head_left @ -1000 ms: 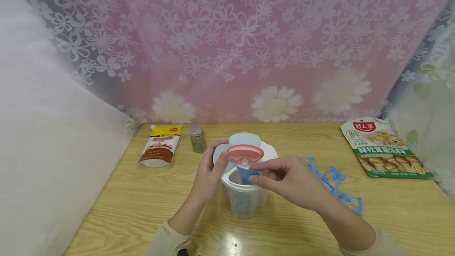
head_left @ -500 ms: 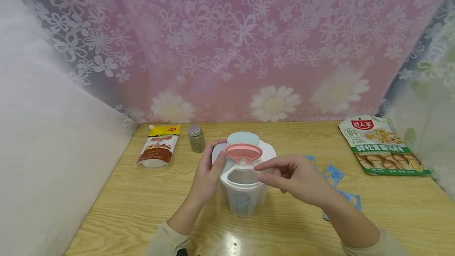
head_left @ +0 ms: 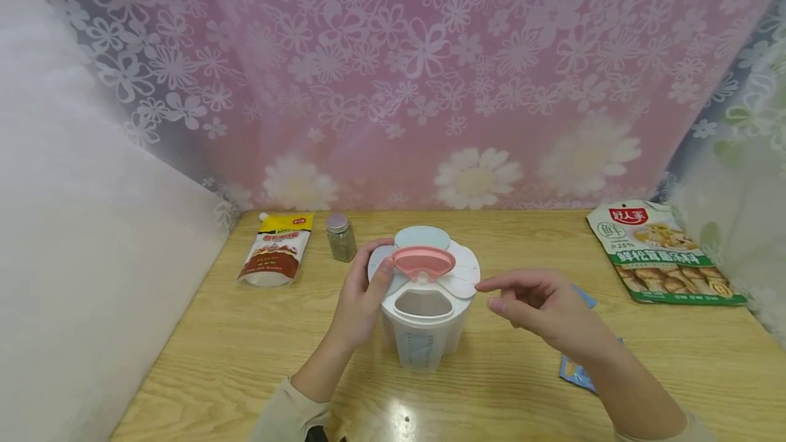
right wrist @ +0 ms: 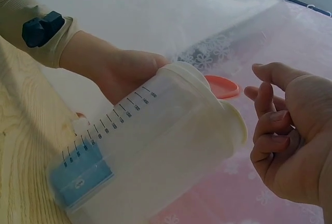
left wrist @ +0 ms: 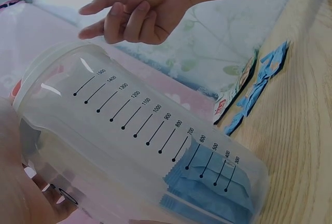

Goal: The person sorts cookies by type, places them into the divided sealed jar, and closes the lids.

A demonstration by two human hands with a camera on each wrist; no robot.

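Note:
A translucent storage canister [head_left: 420, 343] with a white lid [head_left: 462, 275] stands on the table, its front compartment uncovered and the pink flap [head_left: 424, 263] raised. My left hand [head_left: 356, 302] grips it from the left, thumb on the lid; the fingers behind are mostly hidden. Just right of the lid, my right hand [head_left: 552, 309] hovers with loosely bent fingers and holds nothing. Through the marked wall, blue sachets [left wrist: 212, 182] show at the bottom of the canister. More blue sachets [head_left: 577, 372] lie on the table, partly hidden below my right hand and forearm.
At the back left are a spouted pouch [head_left: 276, 251] and a small glass jar [head_left: 340, 237] with a purplish lid. A green-and-white mushroom seasoning bag [head_left: 666, 254] lies far right. Flowered cloth [head_left: 393, 87] hangs along the table's back edge.
A blue sachet in my right hand has gone down into the canister's uncovered compartment. The right hand has since moved right, off the opening. My left hand keeps its grip.

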